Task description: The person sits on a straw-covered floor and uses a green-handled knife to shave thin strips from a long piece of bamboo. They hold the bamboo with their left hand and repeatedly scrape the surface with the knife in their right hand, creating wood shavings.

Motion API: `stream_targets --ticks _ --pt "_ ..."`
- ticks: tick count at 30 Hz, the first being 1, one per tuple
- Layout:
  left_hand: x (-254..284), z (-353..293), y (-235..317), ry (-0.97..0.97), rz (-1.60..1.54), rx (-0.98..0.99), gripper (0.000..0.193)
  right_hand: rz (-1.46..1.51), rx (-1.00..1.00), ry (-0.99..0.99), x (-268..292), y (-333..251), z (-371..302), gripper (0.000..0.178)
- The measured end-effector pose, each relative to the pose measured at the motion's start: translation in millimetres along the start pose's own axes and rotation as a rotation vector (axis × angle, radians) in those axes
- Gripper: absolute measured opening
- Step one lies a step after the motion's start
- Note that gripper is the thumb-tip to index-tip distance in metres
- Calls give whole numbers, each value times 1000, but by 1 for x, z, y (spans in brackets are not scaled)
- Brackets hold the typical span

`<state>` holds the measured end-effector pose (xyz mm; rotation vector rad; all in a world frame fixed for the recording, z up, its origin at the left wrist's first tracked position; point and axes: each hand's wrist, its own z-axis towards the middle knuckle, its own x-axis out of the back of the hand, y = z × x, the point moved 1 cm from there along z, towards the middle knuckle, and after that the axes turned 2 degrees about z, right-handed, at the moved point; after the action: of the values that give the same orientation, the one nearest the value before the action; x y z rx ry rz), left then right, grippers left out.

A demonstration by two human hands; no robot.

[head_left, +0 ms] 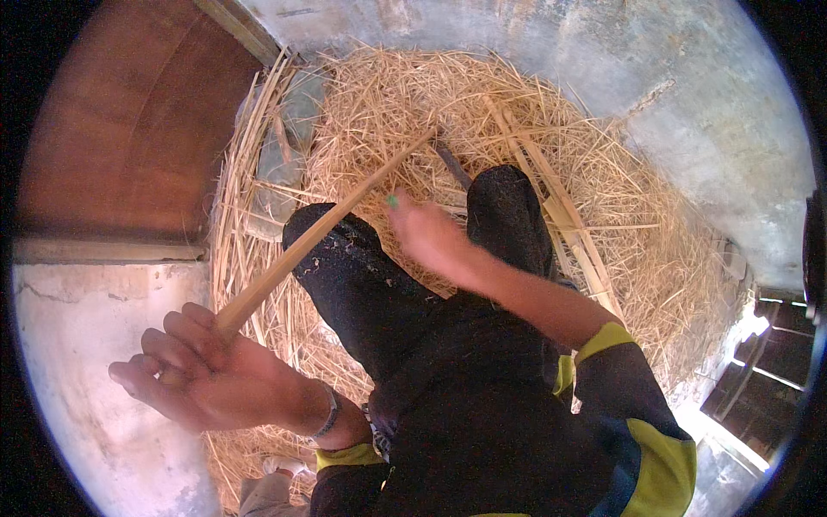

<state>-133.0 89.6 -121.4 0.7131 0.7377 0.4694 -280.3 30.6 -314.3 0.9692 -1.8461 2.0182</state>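
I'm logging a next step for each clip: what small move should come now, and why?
Probably bring the right hand over to steady the long pale strip near its middle. The left hand holds only its near end, the strip slants out past the left knee, and the right hand appears just off it, though blurred.

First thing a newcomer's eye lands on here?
Probably the long pale strip, slanting from the left hand at lower left up to the upper middle, across the left knee. Next, the straw-like litter spread around the legs. Then the small bright green spot at the right hand, near centre; what it is, I can't tell.
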Motion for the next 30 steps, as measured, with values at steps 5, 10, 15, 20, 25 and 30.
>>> stream_targets --ticks 5,10,15,20,25,30 --pt "3 6 -5 68 25 15 35 -6 65 77 -1 24 17 27" --pt "-6 6 -7 28 -56 13 36 2 -140 76 -24 45 24 25" --pt "11 16 -11 68 -1 24 33 -16 79 93 -19 34 18 26" --pt "1 11 -8 51 -17 20 36 54 -67 63 -31 52 33 25" --pt "17 20 -11 -42 -13 30 30 19 40 101 -26 42 32 27" --pt "1 14 -16 25 -51 54 31 -224 -134 142 -65 134 51 31"
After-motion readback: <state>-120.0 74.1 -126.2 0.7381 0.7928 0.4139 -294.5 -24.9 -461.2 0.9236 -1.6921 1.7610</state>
